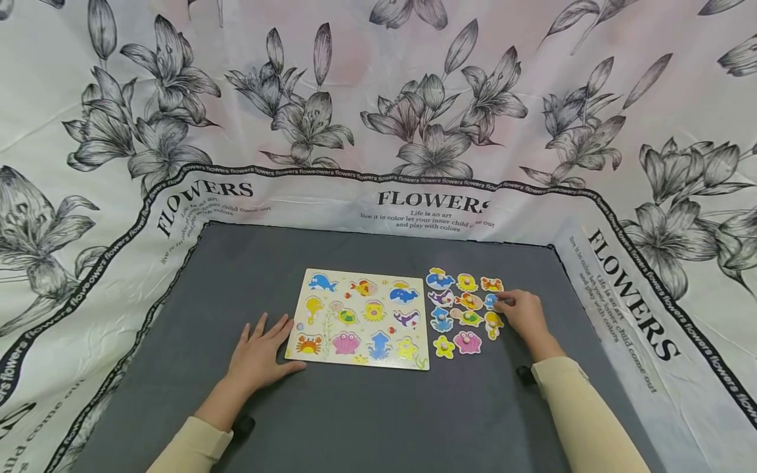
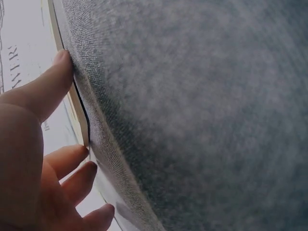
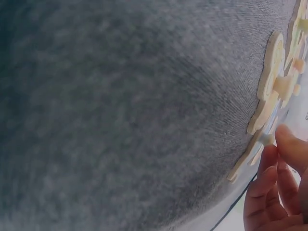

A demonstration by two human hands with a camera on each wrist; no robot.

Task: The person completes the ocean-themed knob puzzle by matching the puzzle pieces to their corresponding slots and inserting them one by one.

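A cream puzzle board [image 1: 337, 359] printed with sea animals lies flat on the dark grey table. My left hand [image 1: 257, 355] rests at its lower left corner, fingers spread, thumb along the front edge; in the left wrist view the thumb and index fingertip [image 2: 61, 57] touch the board's rim. My right hand [image 1: 523, 315] is at the right side of the loose pieces, thumb and index finger pinching the knob of a small blue puzzle piece [image 1: 490, 301], partly hidden by the fingers. Just below it lies a yellow seahorse piece [image 1: 493, 325]; above it, an orange crab piece [image 1: 492, 284].
Several other knobbed pieces lie in rows right of the board, among them a pink clam [image 1: 468, 342], a yellow star [image 1: 443, 347] and a blue whale [image 1: 440, 279]. A flower-printed cloth [image 1: 437, 151] rises behind the grey tabletop [image 1: 378, 420].
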